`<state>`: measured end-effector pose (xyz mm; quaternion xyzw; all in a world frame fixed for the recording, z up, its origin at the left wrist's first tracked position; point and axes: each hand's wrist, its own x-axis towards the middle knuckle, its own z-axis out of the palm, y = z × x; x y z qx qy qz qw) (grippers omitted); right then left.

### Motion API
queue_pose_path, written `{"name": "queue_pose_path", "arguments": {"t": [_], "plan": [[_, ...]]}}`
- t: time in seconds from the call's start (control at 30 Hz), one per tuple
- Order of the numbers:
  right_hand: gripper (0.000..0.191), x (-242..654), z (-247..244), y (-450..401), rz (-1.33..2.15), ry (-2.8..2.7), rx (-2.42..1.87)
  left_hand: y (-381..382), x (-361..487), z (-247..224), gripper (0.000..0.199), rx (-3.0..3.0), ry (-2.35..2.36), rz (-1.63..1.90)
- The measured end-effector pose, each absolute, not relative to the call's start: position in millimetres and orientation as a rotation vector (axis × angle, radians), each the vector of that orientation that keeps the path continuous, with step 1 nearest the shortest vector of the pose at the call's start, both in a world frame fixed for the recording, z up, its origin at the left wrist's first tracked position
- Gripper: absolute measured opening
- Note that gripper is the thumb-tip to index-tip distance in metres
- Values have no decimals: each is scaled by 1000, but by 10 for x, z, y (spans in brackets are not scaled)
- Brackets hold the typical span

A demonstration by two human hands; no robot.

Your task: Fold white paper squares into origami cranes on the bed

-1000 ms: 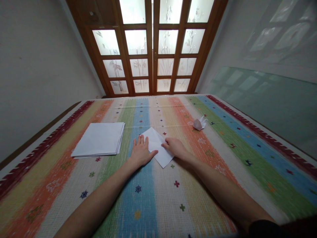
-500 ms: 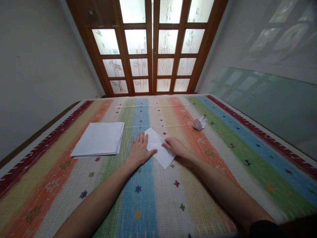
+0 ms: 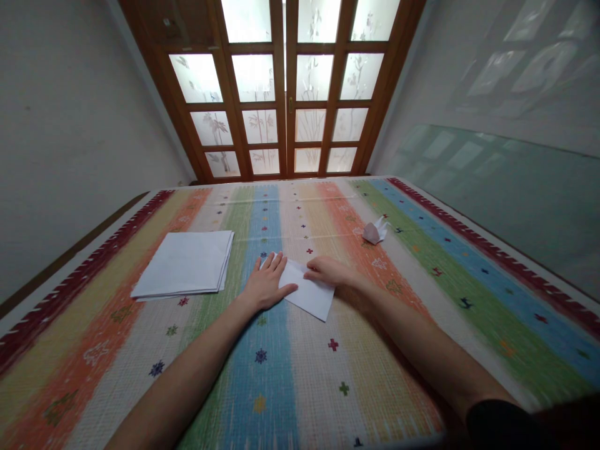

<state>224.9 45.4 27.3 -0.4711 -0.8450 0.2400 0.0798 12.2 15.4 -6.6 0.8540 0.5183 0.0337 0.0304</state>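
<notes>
Head | left hand [image 3: 265, 286]: spread, partly hiding paper [image 3: 313, 298] | right hand [image 3: 330, 272]: pinching it, fingertips unclear

Person is wearing a black sleeve [image 3: 506, 425] on the right arm [image 3: 412, 331], its plain edge curving near the elbow. Left hand [image 3: 266, 286], right hand [image 3: 330, 272] and left forearm [image 3: 187, 369] are showing bare.

The bare left hand [image 3: 267, 287] covers one side of the folded white paper [image 3: 312, 294], so that part is hidden. The curled fingers of the bare right hand [image 3: 328, 272] hide its other side. The small folded white paper shape [image 3: 375, 231] is too small to tell what it is. The black cloth sleeve [image 3: 509, 425] is cut off at the bottom.
</notes>
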Motion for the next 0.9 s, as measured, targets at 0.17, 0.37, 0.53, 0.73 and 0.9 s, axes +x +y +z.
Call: {"name": "queue_pose_path", "arguments": {"t": [0.17,0.37,0.53,0.73,0.9], "plan": [[25,2230,280,436,688,-2542,-1458,186,126,-72,82,2613,1623,86],[15,2264,253,385,542,-2540,-1608,201,140,-56,84,2601,1636,99],[31,2299,176,260,231,-2418,-1421,195,147,-57,69,2613,1651,110],[16,2018,-40,-23,91,-2735,-715,216,134,-68,58,2601,1670,100],[32,1888,-165,-107,310,-2633,-573,270,81,-66,53,2625,1618,33]]}}
